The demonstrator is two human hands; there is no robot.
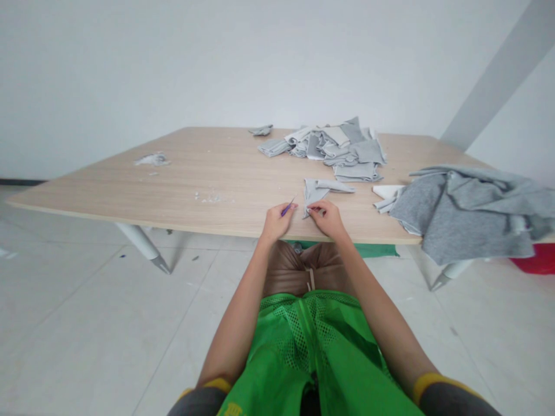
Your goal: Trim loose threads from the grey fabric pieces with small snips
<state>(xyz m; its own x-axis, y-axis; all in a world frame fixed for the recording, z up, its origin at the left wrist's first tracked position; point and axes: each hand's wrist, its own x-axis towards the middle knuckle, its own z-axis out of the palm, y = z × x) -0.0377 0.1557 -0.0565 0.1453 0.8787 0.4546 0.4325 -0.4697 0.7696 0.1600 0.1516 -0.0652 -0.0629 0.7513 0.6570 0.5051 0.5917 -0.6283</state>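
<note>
My left hand (278, 222) is closed on a small seam ripper (287, 209) with a purple handle, its thin tip pointing up and to the right. Just to the right, my right hand (326, 217) pinches the lower corner of a light grey piece of fabric (315, 193). That piece lies on the table close to the front edge, with a narrow folded strip reaching out to its right. The seam ripper's tip is a little apart from the cloth.
On the wooden table (208, 173), a heap of grey fabric pieces (358, 151) lies at the back, with a small scrap (261, 130) to its left. A large grey cloth (468, 202) hangs over the front edge at right. Pale lint (152, 159) lies at left.
</note>
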